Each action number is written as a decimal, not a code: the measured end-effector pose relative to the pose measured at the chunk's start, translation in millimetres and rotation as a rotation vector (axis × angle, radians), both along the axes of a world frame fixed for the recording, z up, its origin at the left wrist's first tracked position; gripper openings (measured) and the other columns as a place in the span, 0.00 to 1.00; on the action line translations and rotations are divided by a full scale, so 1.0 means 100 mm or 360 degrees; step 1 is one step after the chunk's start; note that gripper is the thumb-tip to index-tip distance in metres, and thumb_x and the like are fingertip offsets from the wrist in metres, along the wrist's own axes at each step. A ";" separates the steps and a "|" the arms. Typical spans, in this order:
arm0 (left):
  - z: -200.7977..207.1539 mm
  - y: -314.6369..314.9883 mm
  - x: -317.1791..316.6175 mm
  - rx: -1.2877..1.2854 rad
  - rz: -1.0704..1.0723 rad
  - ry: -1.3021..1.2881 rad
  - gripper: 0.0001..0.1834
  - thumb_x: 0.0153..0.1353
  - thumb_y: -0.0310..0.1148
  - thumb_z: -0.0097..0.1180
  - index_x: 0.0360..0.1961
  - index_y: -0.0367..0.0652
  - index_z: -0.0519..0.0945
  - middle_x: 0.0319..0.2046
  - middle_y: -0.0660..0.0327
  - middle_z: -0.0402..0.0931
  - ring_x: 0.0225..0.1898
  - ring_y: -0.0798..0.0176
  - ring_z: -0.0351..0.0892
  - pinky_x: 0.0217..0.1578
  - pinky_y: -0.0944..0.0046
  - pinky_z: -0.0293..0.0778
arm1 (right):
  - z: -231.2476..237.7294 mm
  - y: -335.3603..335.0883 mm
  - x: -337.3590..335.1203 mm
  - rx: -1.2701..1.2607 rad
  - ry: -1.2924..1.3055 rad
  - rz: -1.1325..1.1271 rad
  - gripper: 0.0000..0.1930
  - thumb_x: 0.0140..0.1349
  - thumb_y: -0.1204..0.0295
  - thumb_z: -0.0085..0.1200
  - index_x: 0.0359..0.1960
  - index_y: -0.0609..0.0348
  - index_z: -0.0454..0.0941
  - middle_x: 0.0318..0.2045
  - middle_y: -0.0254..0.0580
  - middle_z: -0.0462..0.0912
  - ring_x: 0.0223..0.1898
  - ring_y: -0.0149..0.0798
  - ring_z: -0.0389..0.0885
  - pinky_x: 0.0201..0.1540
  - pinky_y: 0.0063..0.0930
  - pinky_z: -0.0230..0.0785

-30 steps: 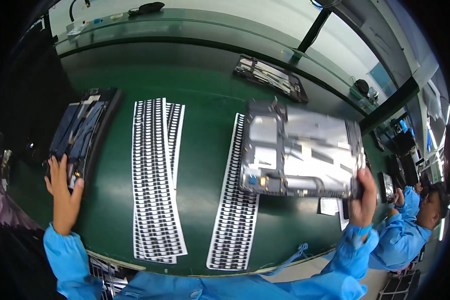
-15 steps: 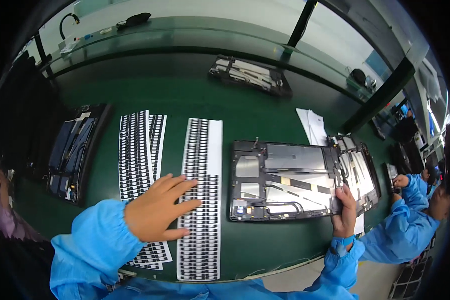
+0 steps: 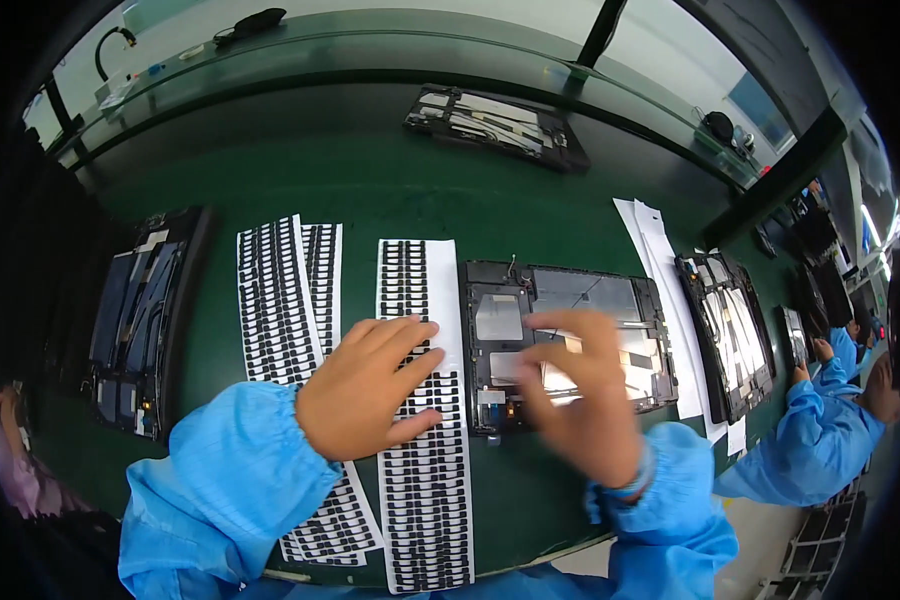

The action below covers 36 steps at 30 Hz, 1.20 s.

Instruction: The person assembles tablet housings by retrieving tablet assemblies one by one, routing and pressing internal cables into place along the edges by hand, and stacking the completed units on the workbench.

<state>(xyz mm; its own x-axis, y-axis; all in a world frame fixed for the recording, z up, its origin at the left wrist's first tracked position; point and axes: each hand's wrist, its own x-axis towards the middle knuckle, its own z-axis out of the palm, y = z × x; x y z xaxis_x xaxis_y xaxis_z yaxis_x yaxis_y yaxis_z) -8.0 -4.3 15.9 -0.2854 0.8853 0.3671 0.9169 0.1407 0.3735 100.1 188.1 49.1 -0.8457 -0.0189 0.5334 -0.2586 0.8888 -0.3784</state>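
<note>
My left hand lies flat with fingers spread on a long white sheet covered in rows of small black-and-white stickers. The upper right strip of that sheet is bare. Just right of it, a flat black electronic device panel with silver plates and dark cables rests on the green table. My right hand hovers over this panel, thumb and fingers pointing left. Motion smears its fingers, so whether they hold anything cannot be made out. Beneath my left forearm, more sticker sheets overlap.
Similar panels lie at the left, at the back and at the right. White paper lies between the two right-hand panels. A dark post rises at the back right. A co-worker in a blue sleeve works at far right.
My right hand has let go of the near panel's right edge and moved left above it. That panel now sits apart from the right-hand one. My left hand has shifted slightly right.
</note>
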 end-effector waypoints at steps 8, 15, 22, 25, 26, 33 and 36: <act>-0.08 0.04 0.01 -0.0070 0.0029 0.0018 0.27 0.45 0.40 0.62 0.44 0.35 0.73 0.48 0.51 0.67 0.53 0.51 0.64 0.52 0.55 0.61 | -0.30 -0.38 -0.18 0.0279 -0.0082 -0.0096 0.06 0.39 0.77 0.54 0.18 0.68 0.75 0.42 0.53 0.73 0.45 0.51 0.67 0.46 0.47 0.56; -0.03 0.01 -0.02 -0.0124 0.0065 0.0044 0.27 0.42 0.37 0.63 0.44 0.34 0.73 0.48 0.48 0.67 0.53 0.48 0.64 0.52 0.54 0.61 | -0.34 -0.42 -0.27 0.0269 -0.0050 -0.0143 0.05 0.39 0.77 0.55 0.19 0.67 0.74 0.47 0.53 0.71 0.48 0.52 0.65 0.49 0.47 0.55; 0.01 0.11 0.02 -0.0196 0.0056 0.0072 0.28 0.42 0.36 0.63 0.45 0.34 0.72 0.50 0.49 0.66 0.53 0.47 0.64 0.53 0.53 0.60 | -0.37 -0.31 -0.22 -0.0051 0.0095 -0.0038 0.04 0.44 0.80 0.52 0.23 0.67 0.72 0.45 0.52 0.71 0.47 0.52 0.66 0.48 0.43 0.55; 0.02 0.07 0.04 -0.0256 0.0091 0.0027 0.28 0.44 0.36 0.63 0.47 0.36 0.71 0.51 0.48 0.65 0.53 0.45 0.63 0.53 0.53 0.60 | -0.05 0.00 0.03 -0.0456 0.0068 0.0162 0.04 0.47 0.80 0.54 0.26 0.62 0.73 0.47 0.50 0.71 0.48 0.49 0.67 0.51 0.39 0.56; -0.01 -0.01 0.02 -0.0236 0.0131 -0.0023 0.29 0.44 0.35 0.63 0.48 0.36 0.71 0.51 0.48 0.65 0.53 0.45 0.63 0.54 0.53 0.60 | 0.04 0.10 0.11 -0.0508 -0.0105 0.0194 0.05 0.49 0.80 0.56 0.28 0.59 0.74 0.48 0.49 0.72 0.50 0.46 0.67 0.54 0.36 0.55; 0.15 0.39 0.41 -0.0032 -0.0490 0.0048 0.26 0.40 0.32 0.65 0.44 0.38 0.73 0.49 0.52 0.69 0.50 0.49 0.69 0.48 0.52 0.66 | -0.11 0.73 0.61 -0.1164 -0.0720 0.0126 0.03 0.45 0.81 0.55 0.20 0.59 0.75 0.47 0.46 0.72 0.50 0.45 0.65 0.53 0.33 0.56; -0.01 0.49 0.46 0.0009 -0.0638 0.0250 0.15 0.44 0.30 0.61 0.35 0.37 0.78 0.46 0.54 0.73 0.47 0.53 0.72 0.44 0.56 0.69 | -0.16 0.65 0.52 -0.0884 -0.0677 0.0123 0.02 0.43 0.80 0.55 0.18 0.60 0.75 0.48 0.46 0.71 0.52 0.46 0.63 0.53 0.34 0.55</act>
